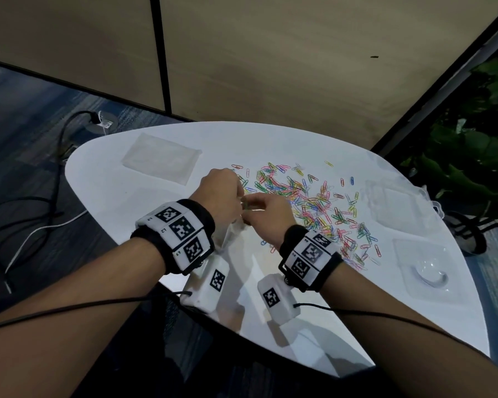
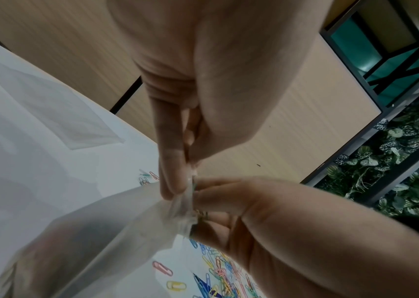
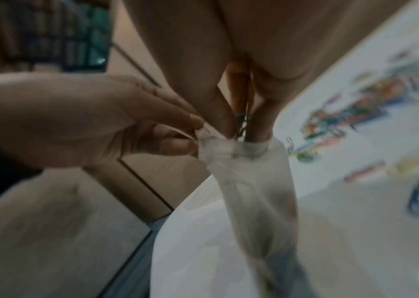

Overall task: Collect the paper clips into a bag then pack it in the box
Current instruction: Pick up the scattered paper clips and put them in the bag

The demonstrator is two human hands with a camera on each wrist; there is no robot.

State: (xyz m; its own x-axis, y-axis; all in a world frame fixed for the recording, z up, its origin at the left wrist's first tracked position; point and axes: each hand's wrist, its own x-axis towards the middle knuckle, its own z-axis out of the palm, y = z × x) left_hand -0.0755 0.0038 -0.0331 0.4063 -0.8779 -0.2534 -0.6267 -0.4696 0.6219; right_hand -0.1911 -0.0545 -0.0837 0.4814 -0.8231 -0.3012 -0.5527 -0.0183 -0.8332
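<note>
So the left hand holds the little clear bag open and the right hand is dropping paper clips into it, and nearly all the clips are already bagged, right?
Not quite. Most paper clips lie scattered on the white table, as the head view shows. The rest holds: the left hand pinches the clear bag at its mouth while the right hand pushes clips in.

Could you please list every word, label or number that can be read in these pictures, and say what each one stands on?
"L2", probably: tiny print beside the middle square marker on the left wristband; the prints beside its neighbours are too small to be sure of.
Right wristband: tiny print, too small to read.
White camera boxes: coded square patterns only, no words.
Bag and paper clips: no text visible.
</note>
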